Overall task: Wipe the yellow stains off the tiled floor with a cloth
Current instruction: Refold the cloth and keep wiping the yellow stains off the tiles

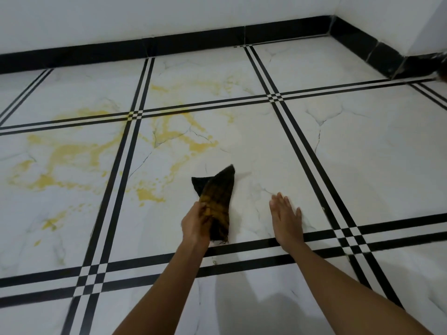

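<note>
A dark cloth (219,197), smeared yellow-brown along its near half, lies bunched and folded on the white marble-pattern tiled floor (362,153). My left hand (196,226) grips its near end. My right hand (286,216) rests flat on the tile to the right of the cloth, fingers spread, holding nothing. Yellow stains (72,153) spread over the tiles to the left and ahead of the cloth, with a patch (148,193) close by on its left and fainter streaks (193,85) farther back.
Black double grout lines (302,141) cross the floor in a grid. A black skirting (169,44) runs along the white wall at the back and turns a corner at the far right. A dark object (443,71) shows at the right edge.
</note>
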